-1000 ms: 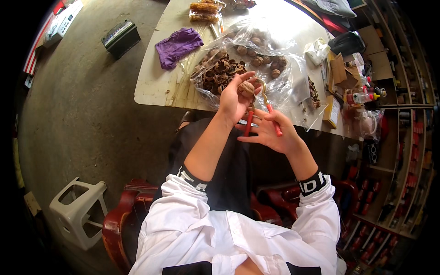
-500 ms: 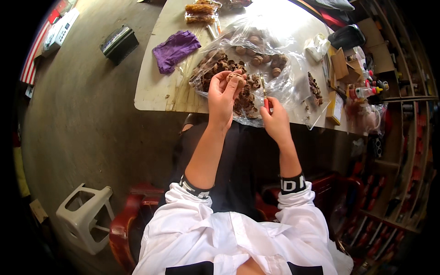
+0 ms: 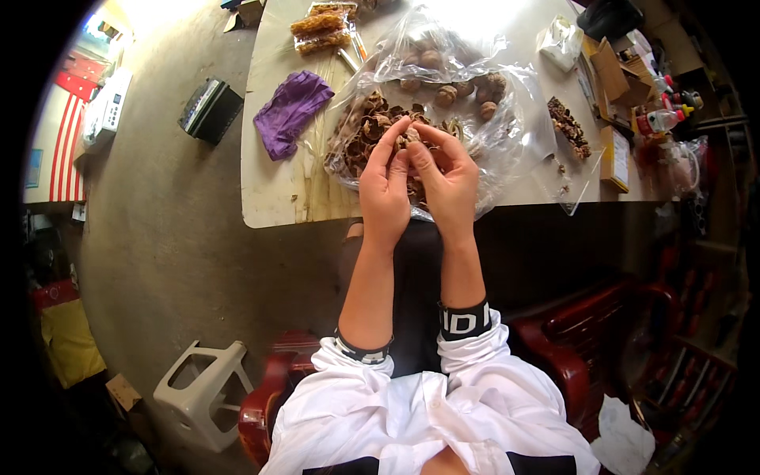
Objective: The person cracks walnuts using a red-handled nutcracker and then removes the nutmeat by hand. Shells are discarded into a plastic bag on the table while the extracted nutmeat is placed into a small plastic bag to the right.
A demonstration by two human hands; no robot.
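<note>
A brown walnut, partly covered by fingers, sits between my two hands above the table's near edge. My left hand closes on it from the left with fingertips and thumb. From the other side, my right hand grips it too, thumb against its near face. Broken walnut shells lie heaped just beyond and below my hands on a clear plastic bag. Whole walnuts rest farther back on that bag. No red-handled tool shows in this view now.
A purple cloth lies left of the bag on the pale table. Packaged amber-coloured food is at the back left. Walnut kernels are piled at the right, near a yellow box. A plastic stool stands on the floor.
My right hand has moved left and up to join the left hand at the walnut. The red-handled tool it held has gone from sight. The whole view has shifted slightly.
</note>
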